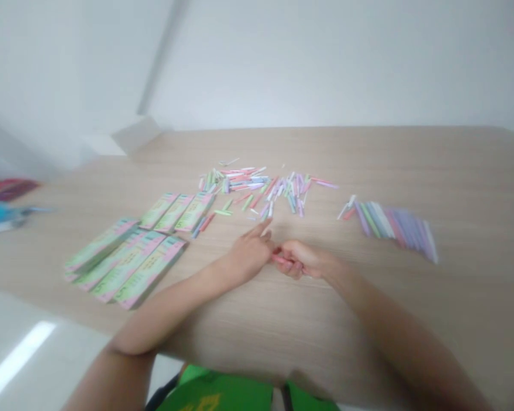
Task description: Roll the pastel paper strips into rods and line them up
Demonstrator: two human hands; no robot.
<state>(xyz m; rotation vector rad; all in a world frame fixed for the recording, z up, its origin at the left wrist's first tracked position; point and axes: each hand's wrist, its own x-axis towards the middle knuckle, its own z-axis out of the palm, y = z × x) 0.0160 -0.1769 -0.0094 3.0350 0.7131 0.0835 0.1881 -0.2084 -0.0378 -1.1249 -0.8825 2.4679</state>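
Note:
A pinkish-red pen (282, 260) lies across my right hand (297, 258), whose fingers are wrapped round it. My left hand (252, 251) meets the pen's left end with curled fingers, while its index finger sticks out forward. Exactly how the left fingertips grip that end is hidden and blurred. Just beyond both hands lies a loose heap of pastel pen parts (244, 182), caps and barrels in pink, green, purple, blue and white. To the right, a row of pastel pens (396, 225) lies side by side on the wooden table (462, 177).
Several green-and-pink flat boxes (149, 265) lie in two rows left of my hands. A white box (135, 134) stands at the back left, against the wall. Blue (0, 214) and red items (8, 188) sit at the far left. The table's front edge is close to my body.

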